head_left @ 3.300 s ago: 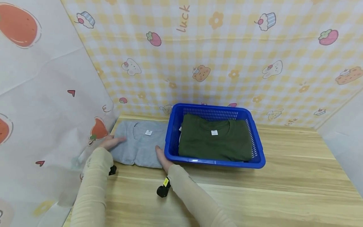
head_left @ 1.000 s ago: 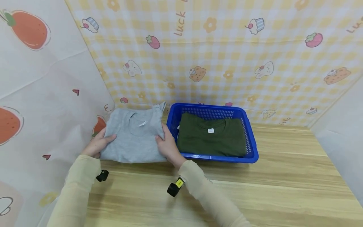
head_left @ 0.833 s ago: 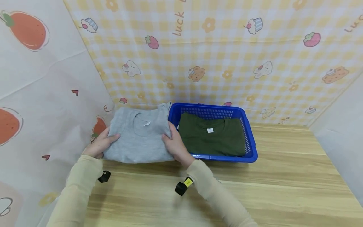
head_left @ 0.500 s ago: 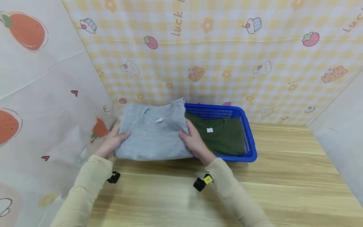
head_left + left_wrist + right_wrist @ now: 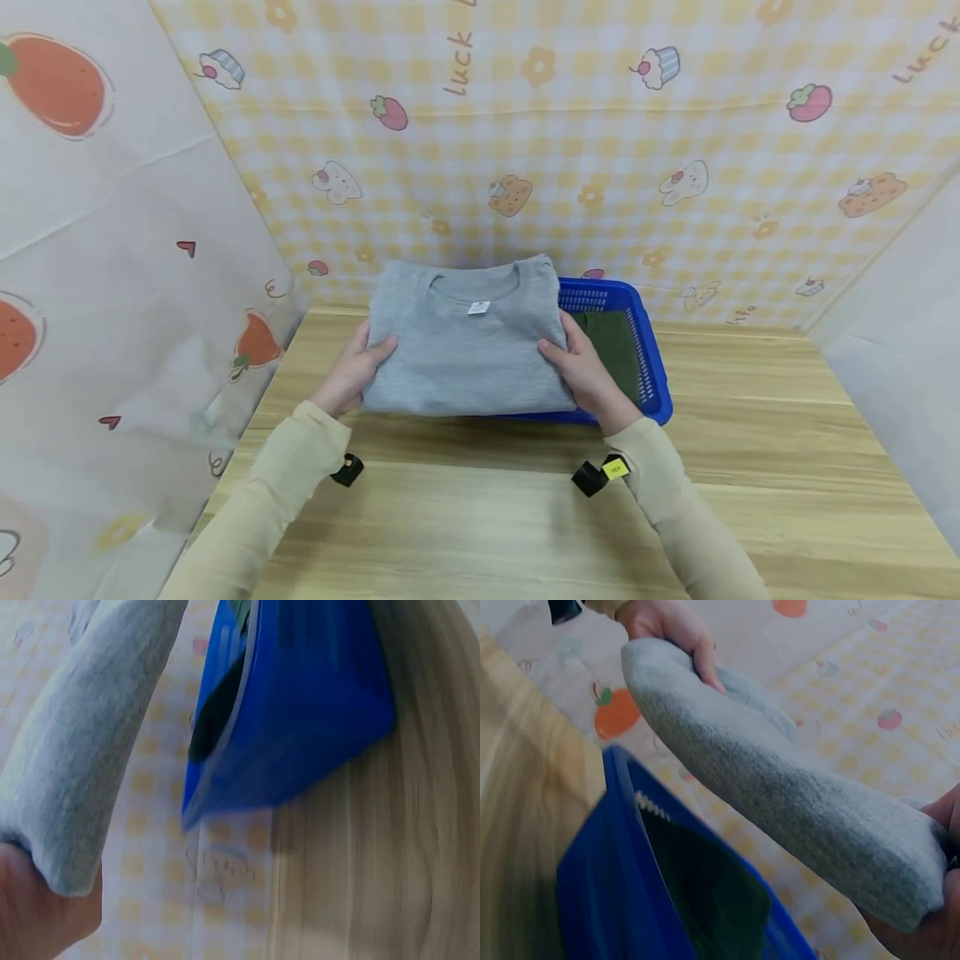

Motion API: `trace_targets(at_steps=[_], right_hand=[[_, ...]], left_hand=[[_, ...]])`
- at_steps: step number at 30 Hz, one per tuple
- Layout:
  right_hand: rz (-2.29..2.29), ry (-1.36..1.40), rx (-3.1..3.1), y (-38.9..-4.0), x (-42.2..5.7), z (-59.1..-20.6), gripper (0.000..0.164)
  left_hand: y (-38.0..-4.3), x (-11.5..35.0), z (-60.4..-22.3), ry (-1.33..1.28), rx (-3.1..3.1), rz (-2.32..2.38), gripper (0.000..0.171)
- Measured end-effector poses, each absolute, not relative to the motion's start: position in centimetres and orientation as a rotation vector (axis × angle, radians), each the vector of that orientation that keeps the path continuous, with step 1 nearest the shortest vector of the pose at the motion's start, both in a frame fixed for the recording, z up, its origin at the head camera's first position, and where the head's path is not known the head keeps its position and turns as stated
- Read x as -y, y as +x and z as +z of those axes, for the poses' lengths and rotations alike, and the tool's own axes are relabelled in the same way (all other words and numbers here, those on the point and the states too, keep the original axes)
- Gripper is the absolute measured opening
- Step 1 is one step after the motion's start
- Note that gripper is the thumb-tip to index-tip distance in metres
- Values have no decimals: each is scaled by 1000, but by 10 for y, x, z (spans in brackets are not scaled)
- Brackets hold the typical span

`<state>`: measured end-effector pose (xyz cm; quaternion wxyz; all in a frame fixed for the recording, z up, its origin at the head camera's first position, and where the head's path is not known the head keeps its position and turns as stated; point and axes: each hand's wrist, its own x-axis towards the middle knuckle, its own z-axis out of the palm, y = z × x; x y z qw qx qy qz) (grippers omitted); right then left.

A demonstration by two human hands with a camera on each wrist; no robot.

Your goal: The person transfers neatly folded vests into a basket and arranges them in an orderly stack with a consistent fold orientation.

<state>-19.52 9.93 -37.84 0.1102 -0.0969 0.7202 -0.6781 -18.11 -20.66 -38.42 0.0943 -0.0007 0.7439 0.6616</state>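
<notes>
A folded grey T-shirt [image 5: 465,358] with a white neck label hangs between both hands, raised above the table. My left hand [image 5: 351,371] grips its left side, thumb on top. The right hand [image 5: 588,371] holds the opposite side the same way. Behind and below the shirt stands a blue plastic basket [image 5: 654,367], its left part hidden in the head view. Inside the basket lies a folded dark green T-shirt [image 5: 615,346], mostly covered by the grey one. In the right wrist view the grey shirt [image 5: 780,780] is above the basket rim [image 5: 619,795], apart from it.
The wooden table [image 5: 465,517] runs under everything. A yellow checked cloth [image 5: 480,167] covers the back wall, close behind the basket. A white printed sheet [image 5: 150,333] borders the left side.
The grey T-shirt, first flat on the table left of the basket, has been picked up by both hands and carried right. It now covers much of the basket from the head view.
</notes>
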Motion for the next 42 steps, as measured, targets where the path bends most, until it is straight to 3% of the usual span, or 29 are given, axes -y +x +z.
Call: trace_targets(at_steps=[20, 42], right_hand=[[-1952, -172, -2167, -201, -173, -394, 57], [-1906, -47, -2206, -221, -199, -421, 54]], left_hand=[[-202, 129, -395, -37, -2135, 2015, 54], [-226, 94, -410, -91, -2215, 1880, 48]])
